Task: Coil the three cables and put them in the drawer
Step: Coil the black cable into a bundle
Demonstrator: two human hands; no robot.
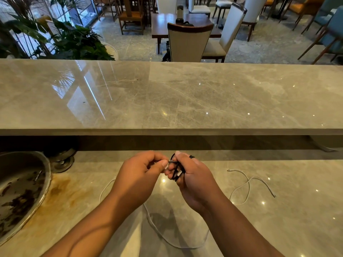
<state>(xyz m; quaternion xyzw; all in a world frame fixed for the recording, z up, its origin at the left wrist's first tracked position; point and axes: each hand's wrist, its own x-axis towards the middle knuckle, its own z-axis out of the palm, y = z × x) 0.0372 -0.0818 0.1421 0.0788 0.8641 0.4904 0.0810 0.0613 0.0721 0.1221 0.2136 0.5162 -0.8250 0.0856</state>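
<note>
Head view. A long upper counter [185, 97] of polished grey-beige marble runs across the middle, glossy enough to mirror window light and ceiling lamps. Just below its near edge lies a lower counter [278, 219] of the same stone.

Both hands are raised above this lower surface, beneath the middle of the upper counter. The right hand [193, 179] has its fingers curled round a small bundle of black cable [175, 170]. The left hand [141, 173], fingers bent, pinches a short end of that cable between thumb and forefinger, and the two hands touch.

A white cable [154, 225] lies loose on the lower surface under the forearms. A second white cable [246, 184] lies in open loops toward the upper counter's right end, well apart from the hands.

Toward its left end sits a round metal basin [46, 175], stained dark inside, with a rusty orange stain [61, 186] on the stone beside it.

Beyond the upper counter is a dining room with a pale marble floor [133, 45], leafy plants [74, 43] by a window at the left, a dark wooden table [161, 25] and a white-backed chair [189, 43].
</note>
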